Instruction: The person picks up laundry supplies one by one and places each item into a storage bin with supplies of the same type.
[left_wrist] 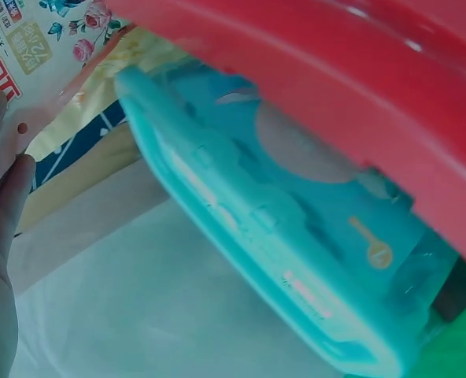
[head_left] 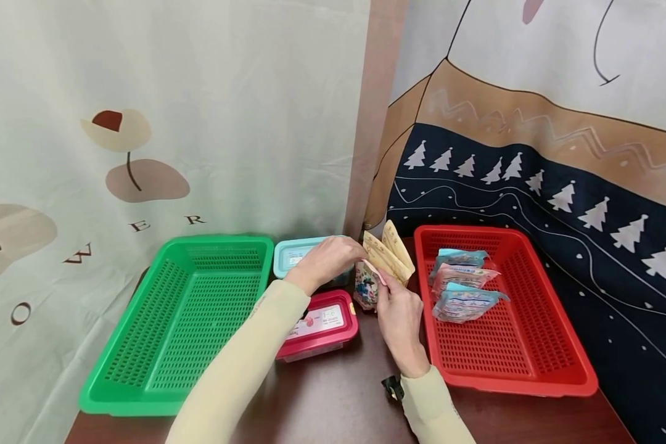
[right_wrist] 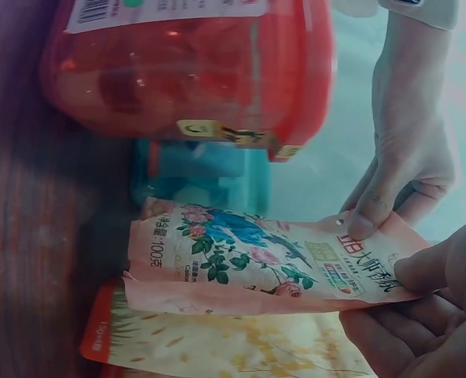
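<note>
Both hands pinch the top edge of a pink floral packet, marked 100克 and printed with roses and a blue shape. It stands upright in the head view, its bottom close to the table. My left hand grips the left corner, thumb on the printed face. On the right corner is my right hand, thumb and fingers on either side. Yellow packets stand right behind the floral one. A box with a red lid and another with a teal lid sit left of the packets, partly hidden by my left arm.
A green basket stands on the left of the brown table. At the right, a red basket holds a blue packet, a pink packet and another blue packet. Printed curtains hang behind.
</note>
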### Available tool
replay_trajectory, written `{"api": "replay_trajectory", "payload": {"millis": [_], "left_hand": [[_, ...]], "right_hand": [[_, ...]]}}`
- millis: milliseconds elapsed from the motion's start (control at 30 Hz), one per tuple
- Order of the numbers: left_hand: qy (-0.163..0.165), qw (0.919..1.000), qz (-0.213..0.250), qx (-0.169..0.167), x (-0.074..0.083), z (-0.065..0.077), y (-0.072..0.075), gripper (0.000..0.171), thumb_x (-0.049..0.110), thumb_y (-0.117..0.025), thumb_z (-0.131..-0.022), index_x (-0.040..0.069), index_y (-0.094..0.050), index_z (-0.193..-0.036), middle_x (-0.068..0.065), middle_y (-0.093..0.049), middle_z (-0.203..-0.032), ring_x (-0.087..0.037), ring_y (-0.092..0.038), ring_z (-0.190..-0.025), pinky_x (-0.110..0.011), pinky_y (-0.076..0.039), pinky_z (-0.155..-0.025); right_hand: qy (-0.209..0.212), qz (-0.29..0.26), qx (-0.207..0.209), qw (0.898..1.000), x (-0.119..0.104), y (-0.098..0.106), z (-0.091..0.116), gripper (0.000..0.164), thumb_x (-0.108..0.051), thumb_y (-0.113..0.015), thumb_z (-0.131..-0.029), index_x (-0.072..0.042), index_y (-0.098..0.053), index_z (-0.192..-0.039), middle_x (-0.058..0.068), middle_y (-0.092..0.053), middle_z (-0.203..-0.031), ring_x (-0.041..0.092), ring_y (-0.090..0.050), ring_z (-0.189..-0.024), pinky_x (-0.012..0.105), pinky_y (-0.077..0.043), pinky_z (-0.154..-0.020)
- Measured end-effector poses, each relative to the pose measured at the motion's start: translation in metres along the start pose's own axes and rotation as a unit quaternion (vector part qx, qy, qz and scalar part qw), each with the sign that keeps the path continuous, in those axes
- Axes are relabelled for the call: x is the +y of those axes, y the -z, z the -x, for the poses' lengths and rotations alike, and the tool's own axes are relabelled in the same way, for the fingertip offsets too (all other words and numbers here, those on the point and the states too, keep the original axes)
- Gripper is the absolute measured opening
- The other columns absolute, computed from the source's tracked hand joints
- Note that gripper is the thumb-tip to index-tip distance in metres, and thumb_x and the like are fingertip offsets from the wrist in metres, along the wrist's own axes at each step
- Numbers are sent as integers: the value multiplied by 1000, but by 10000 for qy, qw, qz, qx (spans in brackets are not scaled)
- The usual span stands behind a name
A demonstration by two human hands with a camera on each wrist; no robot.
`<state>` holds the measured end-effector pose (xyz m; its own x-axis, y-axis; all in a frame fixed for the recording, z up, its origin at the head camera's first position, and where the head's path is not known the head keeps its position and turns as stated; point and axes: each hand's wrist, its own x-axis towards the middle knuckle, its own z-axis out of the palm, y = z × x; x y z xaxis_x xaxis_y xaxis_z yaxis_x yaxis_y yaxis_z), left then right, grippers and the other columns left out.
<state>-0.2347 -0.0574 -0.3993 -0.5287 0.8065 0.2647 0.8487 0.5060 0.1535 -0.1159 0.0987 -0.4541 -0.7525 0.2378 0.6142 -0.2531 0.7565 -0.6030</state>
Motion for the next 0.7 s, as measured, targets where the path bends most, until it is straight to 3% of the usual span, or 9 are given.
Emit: {"api": "replay_trajectory", "payload": {"millis": [300,500,700], "left_hand": [[-471,9977,-306,369,10,4,12,17,4,-74,-95,15,-83,-105,1,-78,-101,-11,-71,-91,-28,-58,-84],[-700,9952,-564,393,20,9,22,18,4,-75,-94,15,-82,-107,1,-78,-103,-11,-72,-94,-27,-57,-88],[-801,9948,-241,583,26,13,33,16,6,-76,-94,13,-82,-107,0,-79,-104,-13,-72,-98,-26,-56,-91]], "right_hand": [[110,-111,75,9999,-4,17,0,21,-6,-77,-92,-5,-80,-113,17,-77,-89,40,-72,-67,53,-52,-54],[115,-221,-36,9997,-10,31,3,24,-6,-78,-92,-4,-79,-115,17,-77,-84,32,-69,-59,46,-50,-49],[191,-279,-18,9994,-15,43,4,26,-3,-79,-90,-3,-79,-115,18,-77,-85,31,-70,-60,45,-51,-49]]}}
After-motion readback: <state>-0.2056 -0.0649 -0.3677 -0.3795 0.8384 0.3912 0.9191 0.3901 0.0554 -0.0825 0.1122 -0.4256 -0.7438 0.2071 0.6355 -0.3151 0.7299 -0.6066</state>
